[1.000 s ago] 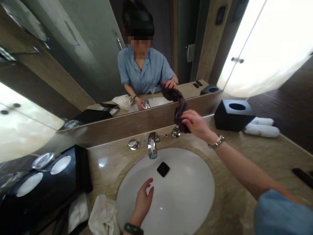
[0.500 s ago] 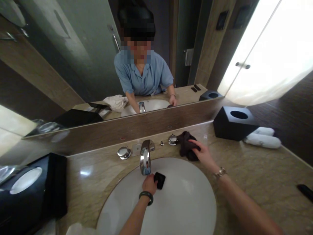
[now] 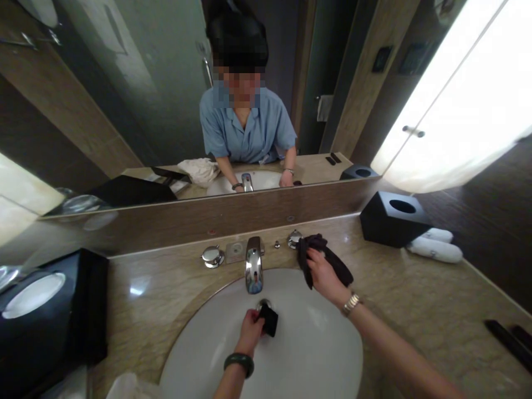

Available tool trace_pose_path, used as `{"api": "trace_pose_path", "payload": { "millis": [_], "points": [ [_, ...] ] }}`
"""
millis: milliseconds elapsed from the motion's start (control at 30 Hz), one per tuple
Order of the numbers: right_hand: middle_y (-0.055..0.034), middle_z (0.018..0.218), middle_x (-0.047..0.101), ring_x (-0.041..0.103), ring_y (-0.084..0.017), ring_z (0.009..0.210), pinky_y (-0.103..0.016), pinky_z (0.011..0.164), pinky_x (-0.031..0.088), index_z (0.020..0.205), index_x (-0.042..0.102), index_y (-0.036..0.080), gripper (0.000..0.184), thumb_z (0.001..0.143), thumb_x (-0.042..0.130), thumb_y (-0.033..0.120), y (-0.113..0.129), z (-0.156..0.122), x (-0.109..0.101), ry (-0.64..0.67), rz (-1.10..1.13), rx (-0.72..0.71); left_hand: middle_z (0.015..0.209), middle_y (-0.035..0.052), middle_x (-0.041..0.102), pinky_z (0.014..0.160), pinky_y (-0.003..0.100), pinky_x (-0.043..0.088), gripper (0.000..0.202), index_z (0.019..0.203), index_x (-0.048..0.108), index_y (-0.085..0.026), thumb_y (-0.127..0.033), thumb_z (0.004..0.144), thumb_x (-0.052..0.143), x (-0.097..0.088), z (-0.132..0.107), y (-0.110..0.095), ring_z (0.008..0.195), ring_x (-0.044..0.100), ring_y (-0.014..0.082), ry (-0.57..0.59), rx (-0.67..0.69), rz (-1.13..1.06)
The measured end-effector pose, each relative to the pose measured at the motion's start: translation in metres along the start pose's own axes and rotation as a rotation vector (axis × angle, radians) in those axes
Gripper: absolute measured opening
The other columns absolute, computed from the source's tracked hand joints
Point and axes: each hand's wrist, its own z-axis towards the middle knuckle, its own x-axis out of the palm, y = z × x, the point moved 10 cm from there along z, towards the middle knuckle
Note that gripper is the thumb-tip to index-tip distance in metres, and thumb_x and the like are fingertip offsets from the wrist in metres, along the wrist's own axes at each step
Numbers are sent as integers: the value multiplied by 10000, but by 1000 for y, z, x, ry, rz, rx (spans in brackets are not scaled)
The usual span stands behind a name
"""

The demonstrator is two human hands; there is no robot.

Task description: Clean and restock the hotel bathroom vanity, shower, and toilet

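Note:
Over the basin of the white sink (image 3: 316, 343), my left hand (image 3: 251, 328) is closed on the edge of a small black square object (image 3: 269, 320). Its exact kind I cannot make out. The drain (image 3: 264, 303) shows just behind that object, below the chrome faucet (image 3: 254, 266). My right hand (image 3: 326, 274) rests on a crumpled dark cloth (image 3: 338, 265) at the sink's back right rim, its fingers curled into the fabric. The cloth lies against the right tap knob (image 3: 295, 239).
A black tissue box (image 3: 393, 219) and rolled white towels (image 3: 436, 249) stand at the back right. Dark slim objects (image 3: 507, 338) lie near the right edge. A large black box (image 3: 54, 310) is on the left, a white cloth (image 3: 128, 387) front left. The mirror (image 3: 158, 111) spans the back.
My left hand has drawn the black square slightly towards me, uncovering the drain. My right hand has pulled the dark cloth nearer the sink rim. The view has shifted slightly.

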Motion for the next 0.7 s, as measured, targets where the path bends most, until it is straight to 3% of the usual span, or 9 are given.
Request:
{"api": "trace_pose_path", "payload": {
  "millis": [67,133,233,333,400,467,567,633,700],
  "points": [
    [-184,1417,606,510,-287,1400,-517,1173,463,1238,706,124,555,778,440,-37,27,4,14,2,74,-46,761,51,639,714,332,544,108,892,528,-167,-62,868,527,8,-16,11,663,635,174,43,-74,-160],
    [-187,1423,608,527,-282,1393,-507,1171,469,1266,694,115,547,799,451,-36,43,30,27,-17,130,-25,885,117,706,789,333,576,117,982,564,-121,-66,885,529,14,-35,11,733,685,168,108,-117,-327],
    [-199,1389,636,580,-281,1343,-514,1166,469,1243,709,114,493,826,487,-27,44,71,35,-54,184,83,972,159,742,746,296,585,205,1055,605,-65,-26,870,524,16,-65,1,775,718,176,177,-203,-579],
    [-190,1373,653,603,-269,1323,-494,1159,477,1206,732,120,487,802,514,-42,35,73,28,12,256,51,857,116,746,587,256,541,257,1076,618,-66,1,858,498,5,-90,-17,665,705,172,170,-237,-667],
    [-156,1347,679,620,-255,1303,-466,1155,483,1158,757,136,513,767,494,-65,16,50,11,52,278,52,840,110,747,614,278,565,248,1085,600,-81,1,870,508,-2,-103,-28,682,726,198,157,-249,-695],
    [-123,1295,713,653,-253,1250,-445,1129,504,1130,771,155,528,760,468,-67,-18,21,-18,42,261,151,922,147,760,717,354,609,231,1111,571,-94,-24,893,539,-6,-114,-40,802,762,261,158,-248,-742],
    [-143,1183,746,700,-291,1114,-464,1039,547,1135,769,149,445,836,471,7,-78,-12,-76,-93,164,370,1090,227,744,845,528,610,210,1145,559,-88,-114,936,560,-7,-126,-57,980,750,372,213,-199,-794],
    [-181,1194,720,671,-308,1117,-490,1042,527,1161,753,126,388,900,471,80,-102,-13,-108,-218,77,454,1152,257,725,882,611,583,203,1134,573,-83,-181,957,562,-4,-132,-66,1041,727,420,264,-186,-816],
    [-205,1302,654,596,-313,1213,-504,1100,473,1192,737,113,360,930,490,129,-106,6,-115,-254,0,459,1161,250,723,879,623,576,184,1099,588,-97,-225,971,555,2,-137,-74,1052,720,430,302,-182,-839]
  ]
}}
